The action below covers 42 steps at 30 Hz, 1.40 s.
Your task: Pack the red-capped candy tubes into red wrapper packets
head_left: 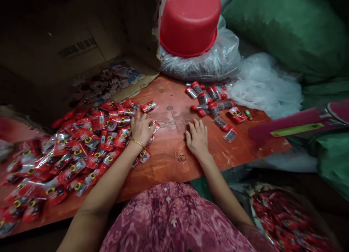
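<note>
1. Far left, and what a heap! Packets (79, 150) sprawl over the left end of the table (163, 168), from its front-left edge back to the open carton (109, 26). Shiny film, plenty of red: light, I judge, and slick, so they should slip over one another. I'd pinch one by a side edge rather than press on the heap.
2. Here's my left hand (141, 130), at the heap's right side, fingers bent over the packets. Touching, by the look of it; whether anything is gripped, I cannot tell.
3. Midway, bands (180, 156) lie towards the table's front edge: soft and stretchy, I'd guess, best hooked on a fingertip. At the back edge, a tub (191, 23) sits upside down on a plastic bag (200, 68).
4. Now my right hand (197, 139), well apart from the left, curled low over the table. Something red shows at its fingertips; clamped or merely resting, I cannot tell.
5. On to the tubes (204, 98), loose towards the back-right edge. Red caps, see-through bodies: stiff, I reckon, and apt to roll. I'd grip across the body, gently, in case it cracks.
6. Beside them, a lone packet (236, 115); then a blurred pink bar (300, 117) over the table's right corner.
</note>
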Each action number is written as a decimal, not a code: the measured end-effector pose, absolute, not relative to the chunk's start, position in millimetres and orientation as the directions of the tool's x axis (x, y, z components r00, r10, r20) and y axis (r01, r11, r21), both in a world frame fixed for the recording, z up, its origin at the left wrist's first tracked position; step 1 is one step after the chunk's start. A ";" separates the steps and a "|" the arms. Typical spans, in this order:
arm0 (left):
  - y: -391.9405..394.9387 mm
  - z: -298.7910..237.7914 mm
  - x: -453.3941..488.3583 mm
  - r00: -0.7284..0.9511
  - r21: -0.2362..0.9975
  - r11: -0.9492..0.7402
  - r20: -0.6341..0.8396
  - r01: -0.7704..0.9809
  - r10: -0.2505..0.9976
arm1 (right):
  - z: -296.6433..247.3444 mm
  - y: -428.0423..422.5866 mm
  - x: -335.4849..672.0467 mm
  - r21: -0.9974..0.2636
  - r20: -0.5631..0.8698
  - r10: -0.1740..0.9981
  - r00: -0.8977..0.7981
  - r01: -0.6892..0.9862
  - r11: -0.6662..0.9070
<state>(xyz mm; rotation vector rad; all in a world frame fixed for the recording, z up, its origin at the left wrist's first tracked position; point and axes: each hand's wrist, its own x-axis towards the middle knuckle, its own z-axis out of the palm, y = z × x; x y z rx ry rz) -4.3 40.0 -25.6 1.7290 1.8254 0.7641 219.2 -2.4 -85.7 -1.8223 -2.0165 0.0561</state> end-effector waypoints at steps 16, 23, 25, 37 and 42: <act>38.6 -31.7 -9.3 -0.043 0.537 0.004 0.059 0.844 0.997 | -57.7 -16.5 193.1 -0.469 0.454 0.887 0.083 0.869 0.159; 16.6 -9.6 5.8 -0.018 0.644 -0.117 0.199 0.756 0.980 | -44.0 0.7 140.6 -0.952 0.171 0.985 0.013 0.259 0.162; 10.8 -6.7 10.6 -0.029 0.670 -0.138 0.232 0.729 0.972 | -44.4 9.1 132.0 -0.988 0.119 0.993 0.003 0.104 0.118; 6.6 -17.7 18.5 -0.142 0.929 0.280 -0.252 0.240 0.957 | -51.0 14.4 141.0 -0.992 0.066 0.979 0.194 0.120 0.043; 15.2 -10.0 10.3 -0.023 0.493 0.085 -0.130 0.866 0.991 | -52.0 24.7 155.7 -0.979 0.101 0.961 0.259 0.197 0.050</act>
